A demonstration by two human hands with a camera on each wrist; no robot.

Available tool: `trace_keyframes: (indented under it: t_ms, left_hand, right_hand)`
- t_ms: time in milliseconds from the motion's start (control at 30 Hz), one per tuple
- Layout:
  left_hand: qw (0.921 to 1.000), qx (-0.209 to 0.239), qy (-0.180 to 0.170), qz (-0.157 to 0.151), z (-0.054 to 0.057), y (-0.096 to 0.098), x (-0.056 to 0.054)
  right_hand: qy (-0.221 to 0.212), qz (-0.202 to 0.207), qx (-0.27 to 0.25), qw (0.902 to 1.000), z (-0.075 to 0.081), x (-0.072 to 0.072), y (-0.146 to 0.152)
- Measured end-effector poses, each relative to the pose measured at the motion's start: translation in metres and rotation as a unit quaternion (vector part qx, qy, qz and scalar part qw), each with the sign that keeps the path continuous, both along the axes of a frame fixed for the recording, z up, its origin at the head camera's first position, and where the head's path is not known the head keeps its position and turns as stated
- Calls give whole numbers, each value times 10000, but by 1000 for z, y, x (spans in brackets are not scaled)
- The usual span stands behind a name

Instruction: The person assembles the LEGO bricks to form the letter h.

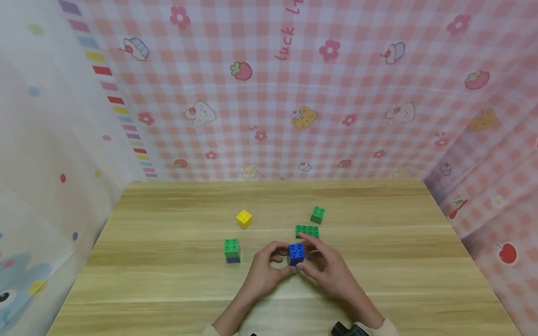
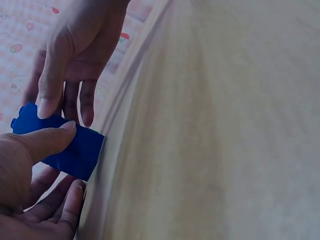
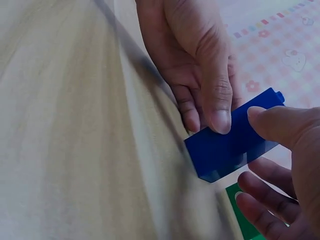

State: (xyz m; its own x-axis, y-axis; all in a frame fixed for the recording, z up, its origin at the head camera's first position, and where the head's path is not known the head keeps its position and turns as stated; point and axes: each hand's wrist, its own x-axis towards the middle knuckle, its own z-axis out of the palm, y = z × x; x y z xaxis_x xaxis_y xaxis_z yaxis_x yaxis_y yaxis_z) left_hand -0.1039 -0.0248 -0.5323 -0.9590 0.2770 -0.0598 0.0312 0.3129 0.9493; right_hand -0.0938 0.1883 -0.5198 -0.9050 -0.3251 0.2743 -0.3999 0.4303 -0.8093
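Note:
Both hands meet at a tall blue toy brick piece [image 1: 296, 254], studs up, near the middle of the table. The left hand [image 1: 265, 270] pinches it from the left, thumb on the near side; the right hand [image 1: 329, 268] grips it from the right in the same way. In the left wrist view, both thumbs press one flat face of the blue piece [image 2: 82, 152]. The right wrist view shows the blue piece [image 3: 225, 142] too; whether it is one brick or a stack, I cannot tell. Just beyond the right fingers lies a long green brick [image 1: 307, 231], partly covered.
To the left stands a green brick [image 1: 231, 247] on top of a blue brick [image 1: 233, 259]. A yellow brick [image 1: 244, 219] sits farther back, and a small green brick [image 1: 318, 214] lies at back right. Patterned cloth [image 1: 269, 93] hangs behind the wooden table [image 1: 168, 289].

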Motion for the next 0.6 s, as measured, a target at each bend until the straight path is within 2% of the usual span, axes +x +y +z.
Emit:
trace_keyframes:
  t_ms: [267,467,600]
  left_hand:
    - [9997,22,-232,-52,11,-9,-1]
    - [9997,36,-242,-61,28,-20,1]
    - [9999,48,-79,-55,40,-25,3]
  right_hand:
    - [132,18,197,9997,8,-2,3]
    - [274,-90,528,9982,11,-4,10]
    - [335,-108,583,9977,13,-7,13]
